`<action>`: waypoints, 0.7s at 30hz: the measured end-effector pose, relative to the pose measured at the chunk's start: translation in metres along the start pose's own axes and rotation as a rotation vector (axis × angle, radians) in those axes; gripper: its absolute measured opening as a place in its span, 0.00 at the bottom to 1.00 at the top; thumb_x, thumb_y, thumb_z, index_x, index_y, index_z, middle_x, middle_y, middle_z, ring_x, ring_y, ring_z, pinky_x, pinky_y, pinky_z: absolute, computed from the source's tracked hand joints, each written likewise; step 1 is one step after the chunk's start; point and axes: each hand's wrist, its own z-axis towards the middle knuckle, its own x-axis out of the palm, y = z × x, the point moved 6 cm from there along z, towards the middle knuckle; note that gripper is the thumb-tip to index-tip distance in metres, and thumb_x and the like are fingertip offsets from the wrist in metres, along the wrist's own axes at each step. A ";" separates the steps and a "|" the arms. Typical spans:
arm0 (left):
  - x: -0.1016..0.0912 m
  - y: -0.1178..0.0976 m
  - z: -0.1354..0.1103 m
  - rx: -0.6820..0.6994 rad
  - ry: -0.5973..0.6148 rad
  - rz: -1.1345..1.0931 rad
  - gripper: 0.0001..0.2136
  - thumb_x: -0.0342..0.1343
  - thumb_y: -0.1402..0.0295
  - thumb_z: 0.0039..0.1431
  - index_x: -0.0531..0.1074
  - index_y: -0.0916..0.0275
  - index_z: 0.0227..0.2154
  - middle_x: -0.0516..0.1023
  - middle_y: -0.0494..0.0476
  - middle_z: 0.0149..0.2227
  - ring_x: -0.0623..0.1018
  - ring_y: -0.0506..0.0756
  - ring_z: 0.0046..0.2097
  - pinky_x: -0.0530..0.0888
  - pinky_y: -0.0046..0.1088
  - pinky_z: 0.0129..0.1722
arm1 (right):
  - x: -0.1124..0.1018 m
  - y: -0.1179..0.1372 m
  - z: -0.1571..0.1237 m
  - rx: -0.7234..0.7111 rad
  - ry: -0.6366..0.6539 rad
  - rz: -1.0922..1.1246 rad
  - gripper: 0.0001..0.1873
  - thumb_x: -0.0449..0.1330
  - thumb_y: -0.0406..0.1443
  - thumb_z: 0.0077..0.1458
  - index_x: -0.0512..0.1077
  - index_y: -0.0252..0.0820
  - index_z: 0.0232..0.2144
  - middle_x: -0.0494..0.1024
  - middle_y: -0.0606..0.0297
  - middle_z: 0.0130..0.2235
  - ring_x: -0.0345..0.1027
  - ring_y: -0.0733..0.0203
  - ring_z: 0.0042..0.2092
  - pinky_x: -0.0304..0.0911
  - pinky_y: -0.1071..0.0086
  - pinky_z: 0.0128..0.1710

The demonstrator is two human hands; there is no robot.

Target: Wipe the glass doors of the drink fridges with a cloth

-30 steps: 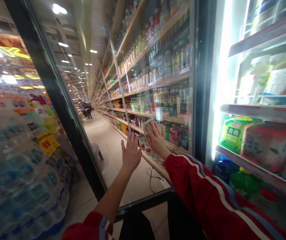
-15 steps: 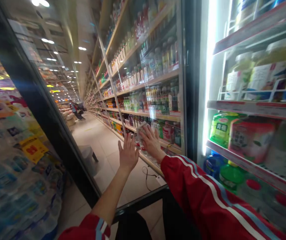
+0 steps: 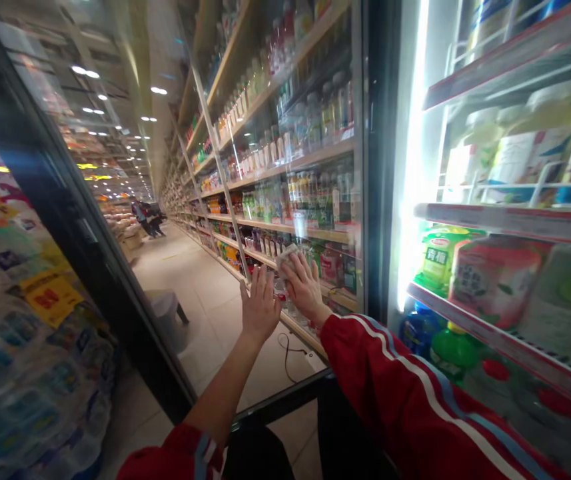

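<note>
One glass cooler door. Two hands on it: left hand flat on the pane, fingers spread; right hand just beside it, fingers pinning one grey cloth to the glass. Shelf labels too blurred to read.

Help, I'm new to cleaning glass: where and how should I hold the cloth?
Cover the bunched middle of the cloth with flat fingers, coming square at the glass door from the near side. It lies against upright glass, so pressing, as the right hand does, likely holds it better than pinching.
</note>
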 end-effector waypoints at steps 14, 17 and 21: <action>0.016 -0.026 0.010 0.028 0.031 -0.043 0.25 0.47 0.69 0.57 0.58 0.69 0.57 0.56 0.70 0.62 0.52 0.61 0.65 0.42 0.48 0.63 | -0.009 -0.034 -0.005 0.094 0.008 -0.006 0.23 0.49 0.32 0.57 0.63 0.45 0.56 0.58 0.57 0.62 0.40 0.54 0.66 0.41 0.50 0.62; 0.017 -0.030 0.013 0.030 0.029 -0.050 0.25 0.47 0.68 0.57 0.58 0.69 0.58 0.56 0.70 0.62 0.52 0.61 0.65 0.43 0.49 0.63 | -0.009 -0.040 -0.008 0.099 0.022 -0.001 0.23 0.49 0.32 0.57 0.64 0.46 0.55 0.59 0.58 0.62 0.41 0.54 0.66 0.41 0.50 0.62; 0.019 -0.037 0.016 0.045 0.011 -0.052 0.25 0.48 0.69 0.57 0.59 0.70 0.57 0.58 0.71 0.61 0.53 0.61 0.65 0.42 0.48 0.63 | -0.016 -0.067 -0.013 0.208 -0.032 -0.005 0.24 0.48 0.32 0.58 0.62 0.45 0.57 0.57 0.57 0.63 0.40 0.54 0.66 0.41 0.49 0.62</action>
